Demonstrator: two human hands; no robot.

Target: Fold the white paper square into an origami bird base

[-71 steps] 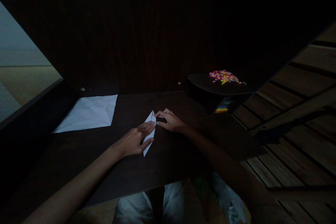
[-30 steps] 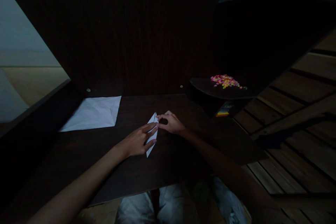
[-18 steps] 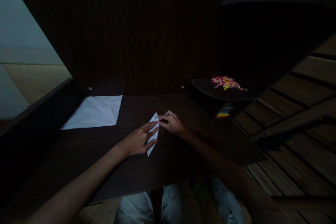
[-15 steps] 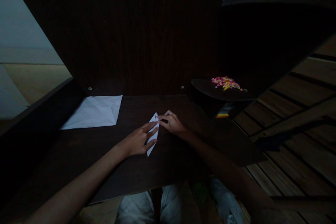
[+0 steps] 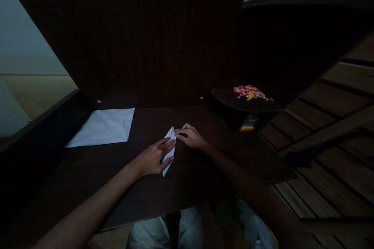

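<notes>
A small white folded paper (image 5: pixel 168 151), narrow and pointed at both ends, lies on the dark wooden desk (image 5: pixel 140 186). My left hand (image 5: pixel 153 158) lies flat across its middle, fingers stretched out and pressing it down. My right hand (image 5: pixel 189 137) is curled at the paper's upper right edge, fingertips pinched on the fold near the top point. Much of the paper is hidden under my left fingers.
A larger creased white sheet (image 5: pixel 102 127) lies at the desk's back left. A dark round shelf (image 5: pixel 233 99) at the right carries a heap of small pink and yellow pieces (image 5: pixel 249 92). A dark back panel rises behind the desk. Wooden floor boards run to the right.
Both hands stay on the folded paper. My left fingers have slid slightly back along it, and the view has shifted a little; the paper has barely moved.
</notes>
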